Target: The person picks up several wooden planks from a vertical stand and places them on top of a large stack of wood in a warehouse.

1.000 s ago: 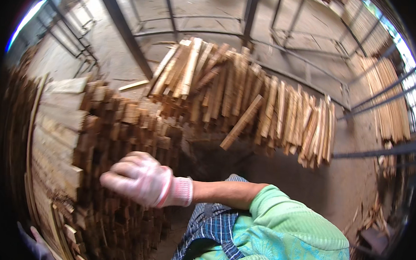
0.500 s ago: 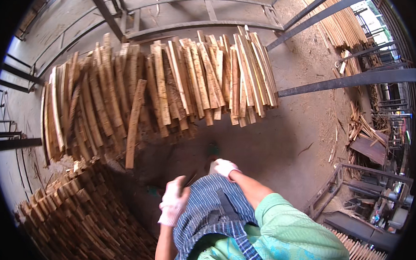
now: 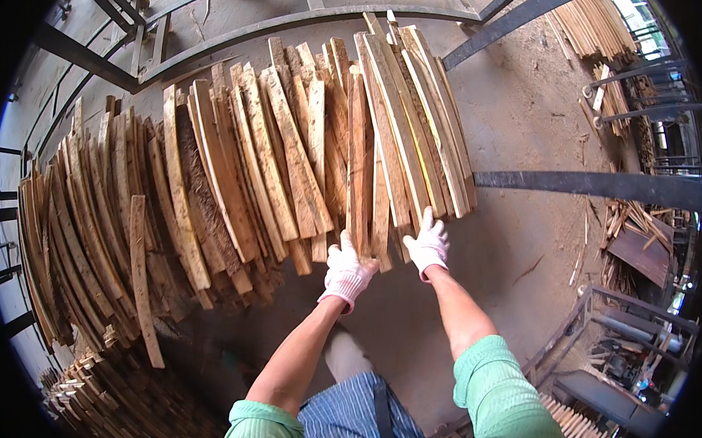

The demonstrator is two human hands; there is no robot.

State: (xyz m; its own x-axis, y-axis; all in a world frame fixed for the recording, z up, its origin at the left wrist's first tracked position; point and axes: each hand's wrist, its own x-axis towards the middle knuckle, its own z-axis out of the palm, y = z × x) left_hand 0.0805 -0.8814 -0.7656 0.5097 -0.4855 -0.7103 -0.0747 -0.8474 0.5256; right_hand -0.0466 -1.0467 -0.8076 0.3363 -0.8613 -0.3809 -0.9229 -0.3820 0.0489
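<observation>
A long row of rough wooden strips (image 3: 279, 161) lies side by side, their near ends pointing toward me. My left hand (image 3: 349, 272), in a white knit glove, is closed at the near end of a reddish strip (image 3: 359, 153) right of the row's middle. Farther right, my right hand (image 3: 428, 246), gloved the same way, has its thumb and fingers around the near ends of pale strips (image 3: 397, 147). Both forearms reach forward, and part of the grip is hidden under the gloves.
Dark metal bars (image 3: 595, 184) frame the row. A dense stack of sticks (image 3: 136, 393) stands at the lower left. Scrap wood with a brown board (image 3: 639, 251) lies at the right, above a metal machine (image 3: 627, 364). Sawdust covers parts of the floor.
Both hands have moved forward from near my apron to the strip ends. A dark object at my left hand is no longer visible there. The row appears closer and shifted left.
</observation>
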